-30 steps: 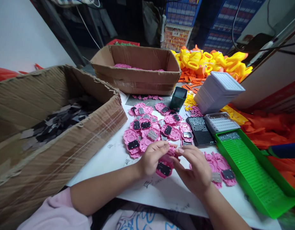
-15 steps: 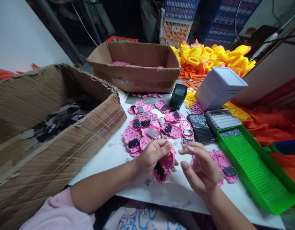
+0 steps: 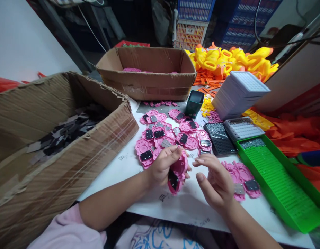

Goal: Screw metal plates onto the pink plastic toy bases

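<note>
In my left hand [image 3: 163,165] is a pink plastic shell [image 3: 179,164] with a black plate at its lower end, tilted above the white table. My thumb lies over its upper edge and my fingers wrap behind it. Just right of the shell, my right hand [image 3: 217,183] hovers with thumb and fingers parted; I make out nothing between them. Beyond my hands lies a loose pile of similar pink shells [image 3: 158,133], fitted with black or grey plates. More pink shells [image 3: 244,176] lie to the right of my right hand, partly hidden by it.
On the left, a cardboard box [image 3: 108,138] holds black and grey plates. Another cardboard box [image 3: 147,84] stands behind the pile, near a dark green cup [image 3: 194,103]. To the right are a black screw tray [image 3: 219,138], a green tray [image 3: 279,186] and stacked white trays [image 3: 238,95].
The pink shell in my left hand has turned slightly and now appears more edge-on. My right hand has shifted a little, its fingers still apart.
</note>
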Available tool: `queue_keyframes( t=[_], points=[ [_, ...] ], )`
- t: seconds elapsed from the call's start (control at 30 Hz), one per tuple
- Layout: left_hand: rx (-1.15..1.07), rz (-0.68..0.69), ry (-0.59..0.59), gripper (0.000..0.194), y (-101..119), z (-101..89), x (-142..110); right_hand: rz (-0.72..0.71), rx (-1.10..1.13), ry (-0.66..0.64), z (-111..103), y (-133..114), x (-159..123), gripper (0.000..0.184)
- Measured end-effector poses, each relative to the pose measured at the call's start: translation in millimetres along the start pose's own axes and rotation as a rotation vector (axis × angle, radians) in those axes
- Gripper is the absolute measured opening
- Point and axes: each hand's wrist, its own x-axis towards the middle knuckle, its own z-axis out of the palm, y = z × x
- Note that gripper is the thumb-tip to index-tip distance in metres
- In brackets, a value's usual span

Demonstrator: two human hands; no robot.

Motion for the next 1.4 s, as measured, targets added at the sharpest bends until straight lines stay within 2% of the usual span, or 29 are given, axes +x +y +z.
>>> queue_keyframes(
  t=[0.23, 0.6, 0.67, 0.77, 0.83, 0.9, 0.97, 1.1, 1.2, 1.3, 1.33, 1.4],
  points=[
    [0.053, 0.186, -0.015, 0.030, 1.5, 3.3, 2.0, 0.028, -0.051, -0.039, 3.3, -1.8, 2.7, 0.037],
    [0.093, 0.076, -0.150, 0.033, 1.0, 0.4, -7.2, -0.011, -0.100, -0.066, 3.7, -5.4, 4.9, 0.033],
    [0.110, 0.124, -0.156, 0.032, 1.0, -1.0, -5.0, -0.024, -0.096, -0.070, 2.8, -5.3, 5.2, 0.033],
    [0.162, 0.240, -0.103, 0.024, 0.2, -3.5, -0.4, -0.060, -0.096, -0.075, 2.3, -5.1, 6.4, 0.038],
    [0.217, 0.266, -0.096, 0.020, -1.0, -4.8, 1.4, -0.053, -0.137, -0.057, 3.3, -4.4, 7.3, 0.043],
    [0.287, 0.263, -0.132, 0.021, -2.8, -5.7, 1.5, 0.004, -0.204, -0.026, 5.0, -3.0, 7.9, 0.044],
    [0.352, 0.255, -0.188, 0.027, -5.0, -6.7, -0.1, 0.102, -0.234, -0.011, 6.3, -1.1, 8.1, 0.037],
    [0.558, 0.273, -0.229, 0.041, -7.5, -11.1, -2.0, 0.295, -0.151, -0.005, 0.2, 2.1, 10.7, 0.022],
    [0.690, 0.401, -0.156, 0.047, -4.3, -15.4, 2.5, 0.422, -0.094, 0.111, -16.1, 3.0, 18.0, 0.023],
    [0.819, 0.562, -0.049, 0.037, 3.3, -18.0, 8.5, 0.537, -0.061, 0.229, -40.8, 1.2, 24.8, 0.026],
    [0.911, 0.619, -0.028, 0.032, 5.8, -18.4, 9.5, 0.571, -0.065, 0.221, -49.7, -0.3, 25.3, 0.027],
    [1.156, 0.748, -0.048, 0.022, 8.4, -18.4, 9.4, 0.641, -0.115, 0.114, -66.1, -4.9, 22.2, 0.028]
  ],
)
